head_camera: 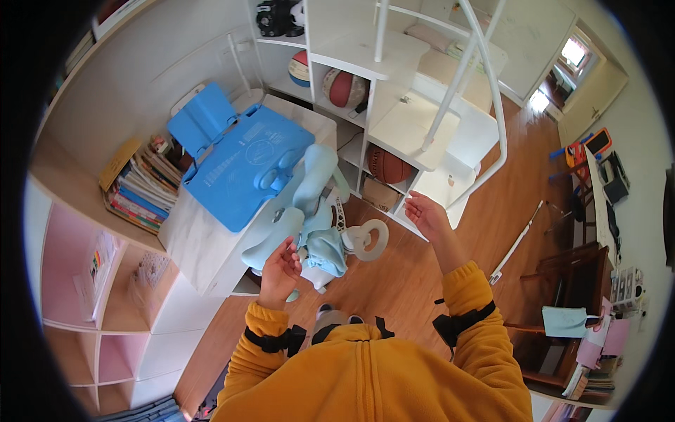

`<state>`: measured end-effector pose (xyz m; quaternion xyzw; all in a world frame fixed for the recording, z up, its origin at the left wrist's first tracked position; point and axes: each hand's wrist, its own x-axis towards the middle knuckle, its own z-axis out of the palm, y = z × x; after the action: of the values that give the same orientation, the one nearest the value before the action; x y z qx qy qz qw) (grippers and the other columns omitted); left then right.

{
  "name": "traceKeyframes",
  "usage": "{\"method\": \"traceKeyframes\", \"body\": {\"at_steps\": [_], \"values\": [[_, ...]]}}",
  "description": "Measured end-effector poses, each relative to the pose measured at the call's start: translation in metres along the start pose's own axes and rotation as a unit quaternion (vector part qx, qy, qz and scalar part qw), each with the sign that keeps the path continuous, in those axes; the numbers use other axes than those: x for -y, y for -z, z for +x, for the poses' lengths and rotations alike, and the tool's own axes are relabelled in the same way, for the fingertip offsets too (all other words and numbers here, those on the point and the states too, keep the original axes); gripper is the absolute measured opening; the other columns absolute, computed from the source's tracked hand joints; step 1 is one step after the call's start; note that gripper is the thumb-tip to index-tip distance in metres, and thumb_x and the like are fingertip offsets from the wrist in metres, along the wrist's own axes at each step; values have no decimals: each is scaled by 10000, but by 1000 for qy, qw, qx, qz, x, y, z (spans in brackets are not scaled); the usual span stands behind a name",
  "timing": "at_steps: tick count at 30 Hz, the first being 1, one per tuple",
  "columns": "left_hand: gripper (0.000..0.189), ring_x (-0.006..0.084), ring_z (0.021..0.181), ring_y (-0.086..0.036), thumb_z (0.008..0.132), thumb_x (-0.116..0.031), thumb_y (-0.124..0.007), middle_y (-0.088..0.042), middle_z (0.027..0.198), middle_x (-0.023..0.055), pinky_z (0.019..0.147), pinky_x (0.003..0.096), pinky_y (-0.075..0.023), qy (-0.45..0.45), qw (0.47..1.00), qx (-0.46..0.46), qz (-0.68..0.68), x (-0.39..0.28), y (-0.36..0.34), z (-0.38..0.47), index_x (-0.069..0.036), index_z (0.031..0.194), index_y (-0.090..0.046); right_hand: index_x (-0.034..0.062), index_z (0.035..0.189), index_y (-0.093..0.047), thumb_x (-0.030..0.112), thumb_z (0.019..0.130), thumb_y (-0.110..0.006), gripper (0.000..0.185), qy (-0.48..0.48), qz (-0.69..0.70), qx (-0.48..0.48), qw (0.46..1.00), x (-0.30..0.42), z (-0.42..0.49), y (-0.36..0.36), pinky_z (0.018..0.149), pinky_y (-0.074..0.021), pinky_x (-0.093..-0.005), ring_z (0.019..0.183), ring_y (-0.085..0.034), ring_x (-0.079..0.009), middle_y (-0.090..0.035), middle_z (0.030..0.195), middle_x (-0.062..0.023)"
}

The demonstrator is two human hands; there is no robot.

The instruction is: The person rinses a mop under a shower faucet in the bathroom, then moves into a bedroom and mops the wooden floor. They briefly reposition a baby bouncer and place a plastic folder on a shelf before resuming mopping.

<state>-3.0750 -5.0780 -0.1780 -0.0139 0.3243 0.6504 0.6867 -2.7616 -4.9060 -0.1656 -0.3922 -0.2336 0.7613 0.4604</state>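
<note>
My left hand (281, 273) is raised with its fingers loosely curled, and nothing shows in it. It overlaps the view of a light-blue padded swivel chair (315, 184), so I cannot tell whether it touches. My right hand (428, 216) hangs free to the right, palm turned inward, fingers a little apart and holding nothing. Beyond the chair, a blue plastic panel (227, 176) with moulded lettering lies on a white marble-patterned desk (192, 237). A second blue plastic piece (203, 113) stands tilted behind it. Light-blue cloth (326, 248) hangs on the chair's lower part.
Books (145, 184) stack at the desk's left end. White shelves with basketballs (390, 163) and white steps with a tubular rail (495, 153) stand ahead. A white pole (517, 242) lies on the wooden floor (390, 290). Dark wooden furniture (567, 295) lines the right.
</note>
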Motion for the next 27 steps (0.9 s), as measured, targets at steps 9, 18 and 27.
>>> {"method": "traceKeyframes", "body": {"at_steps": [9,18,27], "values": [[198,90,653,-523,884,-154,-474,-548,793,-18,566,201,-454,35,999,3,-11,10,-49,75,-79,1059,-525,-28,946,-503,69,797,-568,189,10,1,-179,984,14,102,107,670,-505,-285,739,-566,-197,-567,822,-116],[196,83,632,-494,857,-158,-522,-548,793,-19,541,197,-415,-18,994,-107,-7,-1,-61,129,-78,1036,-542,-69,993,-480,85,824,-521,232,34,-35,-248,968,83,237,180,708,-526,-316,793,-585,-263,-552,893,-198],[204,85,654,-526,880,-174,-474,-567,818,-15,580,187,-443,-240,919,-300,-82,63,-49,100,-89,1055,-535,-22,946,-495,108,819,-518,182,9,-58,-222,973,145,480,256,607,-487,-317,697,-535,-233,-526,822,-141]]}}
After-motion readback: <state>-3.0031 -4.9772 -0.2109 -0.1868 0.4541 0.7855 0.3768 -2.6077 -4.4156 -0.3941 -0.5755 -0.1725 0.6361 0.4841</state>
